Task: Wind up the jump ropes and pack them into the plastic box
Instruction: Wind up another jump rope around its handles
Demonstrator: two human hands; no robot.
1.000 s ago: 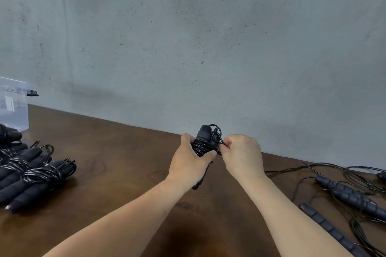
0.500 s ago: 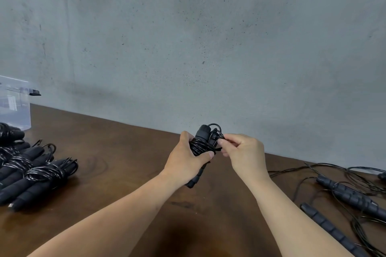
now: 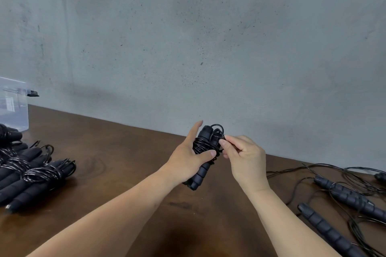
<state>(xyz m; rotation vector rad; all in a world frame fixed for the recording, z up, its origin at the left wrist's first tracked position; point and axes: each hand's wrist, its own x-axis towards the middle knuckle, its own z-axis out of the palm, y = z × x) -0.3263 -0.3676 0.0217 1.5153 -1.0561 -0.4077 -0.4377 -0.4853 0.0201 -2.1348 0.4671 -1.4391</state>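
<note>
Both hands meet above the desk (image 3: 125,165). Left hand (image 3: 186,160) grips a wound rope (image 3: 205,152), thumb across the cord, forefinger raised straight. Right hand (image 3: 242,156) pinches the cord's end at the bundle's top. Wound ropes (image 3: 31,175) lie at left near the plastic box (image 3: 12,106); loose ropes (image 3: 344,198) sprawl at right.

A dark brown wooden worktop (image 3: 117,152) is running along the foot of a grey wall. At its left edge a pile of wound jump ropes (image 3: 31,175) is lying, handles bundled with cord wrapped round them. Behind the pile a clear plastic box (image 3: 14,115) is standing, partly cut off, so its contents cannot be told. On the right, loose jump ropes (image 3: 344,198) are sprawling in tangled cords.
</note>
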